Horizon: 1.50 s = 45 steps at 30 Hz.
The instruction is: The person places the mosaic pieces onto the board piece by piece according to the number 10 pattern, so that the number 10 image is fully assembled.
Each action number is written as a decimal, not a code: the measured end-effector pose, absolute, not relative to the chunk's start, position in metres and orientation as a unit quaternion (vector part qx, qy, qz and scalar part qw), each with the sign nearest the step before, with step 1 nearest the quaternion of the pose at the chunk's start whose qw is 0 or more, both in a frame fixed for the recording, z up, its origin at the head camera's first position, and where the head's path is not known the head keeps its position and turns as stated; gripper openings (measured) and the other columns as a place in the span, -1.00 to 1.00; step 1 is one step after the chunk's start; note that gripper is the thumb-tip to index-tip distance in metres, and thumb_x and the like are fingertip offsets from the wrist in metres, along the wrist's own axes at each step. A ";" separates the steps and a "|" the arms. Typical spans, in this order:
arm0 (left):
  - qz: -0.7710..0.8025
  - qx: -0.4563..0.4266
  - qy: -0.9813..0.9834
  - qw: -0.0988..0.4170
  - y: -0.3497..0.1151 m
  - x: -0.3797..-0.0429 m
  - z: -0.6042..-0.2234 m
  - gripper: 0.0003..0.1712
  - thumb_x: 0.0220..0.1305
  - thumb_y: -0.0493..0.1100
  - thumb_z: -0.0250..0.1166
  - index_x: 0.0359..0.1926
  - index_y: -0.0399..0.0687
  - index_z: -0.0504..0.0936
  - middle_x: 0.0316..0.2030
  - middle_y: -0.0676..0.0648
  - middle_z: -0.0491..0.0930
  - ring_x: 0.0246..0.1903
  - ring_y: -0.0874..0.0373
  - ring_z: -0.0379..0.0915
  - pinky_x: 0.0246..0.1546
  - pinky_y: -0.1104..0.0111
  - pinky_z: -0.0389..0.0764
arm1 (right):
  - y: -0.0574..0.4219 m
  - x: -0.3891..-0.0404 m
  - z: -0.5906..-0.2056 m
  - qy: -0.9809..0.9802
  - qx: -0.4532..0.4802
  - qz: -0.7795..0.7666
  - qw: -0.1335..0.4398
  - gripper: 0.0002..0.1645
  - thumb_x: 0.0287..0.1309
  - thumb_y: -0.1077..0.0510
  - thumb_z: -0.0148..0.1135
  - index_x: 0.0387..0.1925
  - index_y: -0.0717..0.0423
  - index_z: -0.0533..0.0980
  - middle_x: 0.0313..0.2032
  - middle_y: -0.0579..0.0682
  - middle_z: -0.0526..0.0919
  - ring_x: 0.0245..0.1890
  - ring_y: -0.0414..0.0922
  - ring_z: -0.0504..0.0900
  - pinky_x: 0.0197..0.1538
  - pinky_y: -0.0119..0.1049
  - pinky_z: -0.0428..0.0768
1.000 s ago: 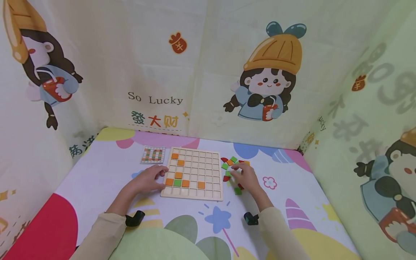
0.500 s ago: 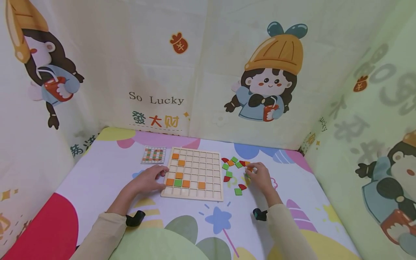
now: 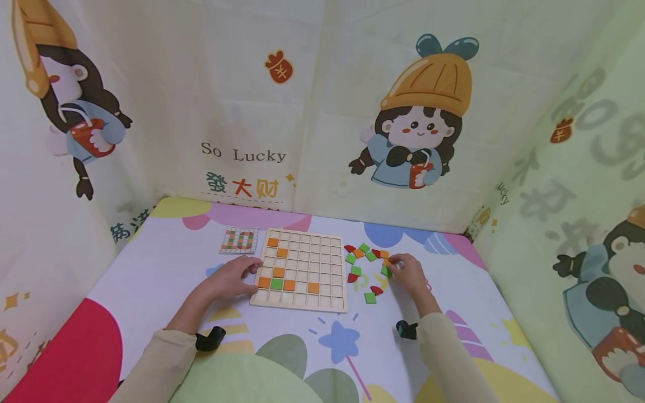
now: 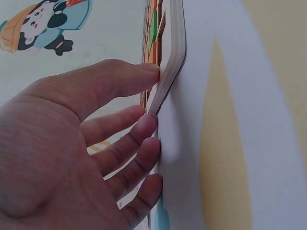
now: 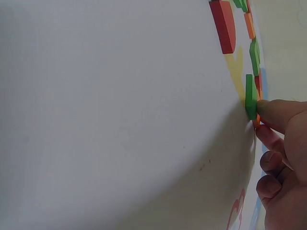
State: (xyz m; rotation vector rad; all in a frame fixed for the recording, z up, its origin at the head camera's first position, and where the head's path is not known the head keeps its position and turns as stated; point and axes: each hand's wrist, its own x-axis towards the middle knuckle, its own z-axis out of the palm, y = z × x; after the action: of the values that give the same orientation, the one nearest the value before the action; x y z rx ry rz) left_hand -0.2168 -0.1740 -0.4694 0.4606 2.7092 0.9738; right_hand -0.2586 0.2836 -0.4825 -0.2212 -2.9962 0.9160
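A wooden grid board [image 3: 297, 308] lies flat, with several orange tiles and one green tile [image 3: 276, 284] in its cells. My left hand [image 3: 233, 277] rests at the board's left edge, its thumb and loosely bent fingers touching the rim. In the left wrist view, the thumb tip lies near the board's corner. My right hand [image 3: 409, 272] is right of the board, thumb and index finger pinching an orange tile [image 3: 386, 262] at the right side of the loose pieces. Beside those fingertips stands a green tile [image 5: 250, 97] in the right wrist view; the fingers partly hide the orange tile.
A small pattern card [image 3: 239, 240] lies behind the left hand. Loose green, orange and red pieces, among them a red quarter-round [image 3: 353, 278] and a green square [image 3: 370, 298], are spread right of the board. Printed curtains [image 3: 322, 168] enclose the patterned table.
My right hand has moved right, from the left part of the loose pieces to the orange tile at their right side. My left hand stays at the board's edge.
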 end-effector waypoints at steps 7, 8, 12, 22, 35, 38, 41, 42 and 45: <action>0.332 0.153 0.924 0.115 -0.173 -0.217 -0.470 -0.35 -0.01 -0.17 0.46 0.15 -0.13 0.47 -0.20 -0.02 0.43 -0.18 0.10 0.30 -0.16 0.25 0.39 | 0.280 -0.256 -0.482 -0.949 -0.063 0.307 -0.010 -0.63 0.20 0.07 0.28 0.01 0.14 0.57 0.06 0.16 0.55 0.06 0.08 0.44 0.18 0.04 0.48; 0.331 0.152 0.924 0.115 -0.173 -0.217 -0.471 -0.35 -0.01 -0.17 0.46 0.15 -0.13 0.47 -0.20 -0.02 0.43 -0.18 0.10 0.30 -0.16 0.25 0.39 | 0.278 -0.254 -0.481 -0.948 -0.065 0.313 -0.014 -0.62 0.20 0.06 0.28 0.01 0.13 0.57 0.07 0.16 0.54 0.06 0.08 0.44 0.17 0.04 0.49; 0.330 0.152 0.925 0.114 -0.174 -0.217 -0.471 -0.36 -0.01 -0.17 0.46 0.15 -0.12 0.47 -0.19 -0.02 0.43 -0.17 0.10 0.31 -0.15 0.25 0.39 | 0.273 -0.251 -0.480 -0.949 -0.055 0.311 -0.022 -0.64 0.19 0.06 0.29 -0.01 0.11 0.58 0.06 0.14 0.55 0.04 0.06 0.45 0.15 0.02 0.51; 0.331 0.153 0.924 0.113 -0.173 -0.217 -0.471 -0.35 -0.01 -0.16 0.45 0.15 -0.12 0.47 -0.19 -0.03 0.43 -0.18 0.09 0.30 -0.16 0.26 0.39 | 0.269 -0.248 -0.479 -0.955 -0.038 0.295 0.002 -0.67 0.20 0.09 0.28 -0.02 0.12 0.59 -0.02 0.13 0.57 -0.01 0.05 0.48 0.13 0.00 0.52; 0.332 0.156 0.924 0.111 -0.175 -0.218 -0.471 -0.35 0.00 -0.17 0.45 0.15 -0.14 0.47 -0.20 -0.03 0.43 -0.18 0.10 0.30 -0.15 0.26 0.39 | 0.274 -0.254 -0.479 -0.951 -0.046 0.307 -0.017 -0.66 0.18 0.05 0.31 -0.03 0.09 0.60 0.05 0.13 0.55 0.10 0.09 0.46 0.19 0.07 0.49; 0.333 0.156 0.923 0.112 -0.175 -0.218 -0.471 -0.34 0.00 -0.16 0.45 0.17 -0.13 0.47 -0.18 -0.02 0.44 -0.17 0.09 0.31 -0.13 0.26 0.40 | 0.275 -0.255 -0.479 -0.952 -0.044 0.304 -0.016 -0.66 0.18 0.05 0.31 -0.04 0.10 0.60 0.06 0.15 0.55 0.11 0.11 0.45 0.20 0.07 0.48; 0.330 0.154 0.924 0.113 -0.175 -0.218 -0.472 -0.33 0.01 -0.15 0.45 0.18 -0.12 0.46 -0.18 -0.01 0.44 -0.16 0.09 0.32 -0.11 0.25 0.41 | 0.275 -0.255 -0.479 -0.953 -0.045 0.300 -0.015 -0.67 0.17 0.05 0.31 -0.05 0.10 0.61 0.06 0.14 0.56 0.12 0.10 0.46 0.20 0.06 0.49; 0.330 0.154 0.924 0.114 -0.175 -0.218 -0.472 -0.33 0.01 -0.15 0.45 0.18 -0.12 0.46 -0.18 -0.01 0.44 -0.16 0.09 0.32 -0.11 0.25 0.41 | 0.275 -0.255 -0.479 -0.953 -0.045 0.300 -0.016 -0.67 0.17 0.05 0.31 -0.05 0.09 0.61 0.05 0.14 0.57 0.12 0.10 0.46 0.20 0.05 0.49; 0.330 0.154 0.924 0.114 -0.175 -0.218 -0.472 -0.33 0.00 -0.15 0.45 0.18 -0.13 0.46 -0.18 -0.02 0.44 -0.17 0.08 0.31 -0.12 0.25 0.41 | 0.275 -0.256 -0.478 -0.953 -0.040 0.300 -0.019 -0.68 0.16 0.06 0.32 -0.07 0.09 0.62 0.05 0.12 0.58 0.13 0.09 0.47 0.20 0.05 0.49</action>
State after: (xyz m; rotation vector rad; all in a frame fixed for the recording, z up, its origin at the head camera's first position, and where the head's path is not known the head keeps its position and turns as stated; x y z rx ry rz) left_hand -0.2180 -0.1750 -0.4723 0.4502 2.7093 0.9683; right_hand -0.2557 0.2750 -0.4782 -0.1260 -3.0299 0.9534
